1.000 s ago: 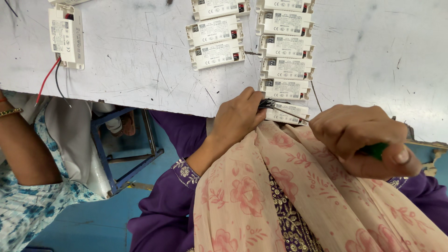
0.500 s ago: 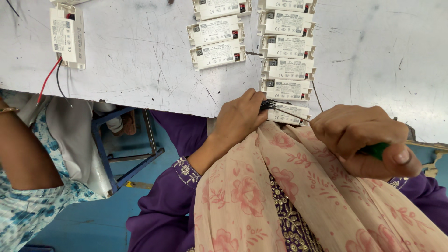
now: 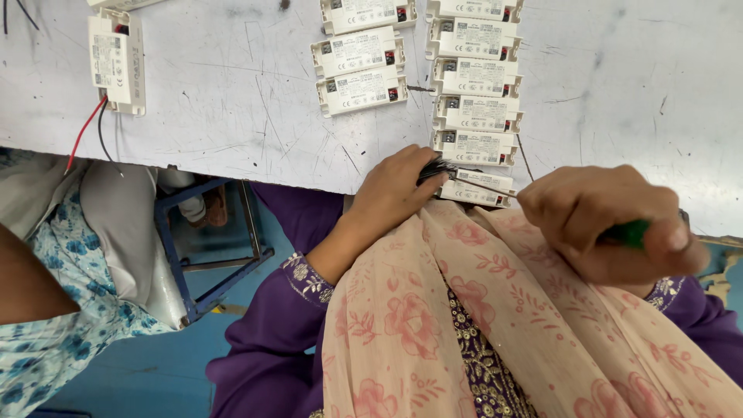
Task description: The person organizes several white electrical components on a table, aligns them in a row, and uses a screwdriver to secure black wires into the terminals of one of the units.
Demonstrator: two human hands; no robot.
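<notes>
A: What does the left hand [image 3: 395, 190] hold?

B: Its fingers are closed on a bundle of thin black wires [image 3: 437, 167], just at the table [image 3: 232, 93] edge, a little right of the frame centre. The bundle touches the lowest white box [image 3: 484, 187].

A: And the right hand [image 3: 607, 224]?

B: It is at the right of the frame, clamped around a screwdriver [image 3: 631, 232] with a green handle. The thin metal shaft points left toward the wires and that lowest box.

A: Where are the other boxes?

B: A column of boxes [image 3: 474, 77] runs up from this one to the top centre. Two more [image 3: 357, 70] lie left of it. One box with red and black wires [image 3: 114, 62] is at upper left.

A: Anybody else?

B: A person in blue floral cloth [image 3: 54, 310] is at lower left.
</notes>
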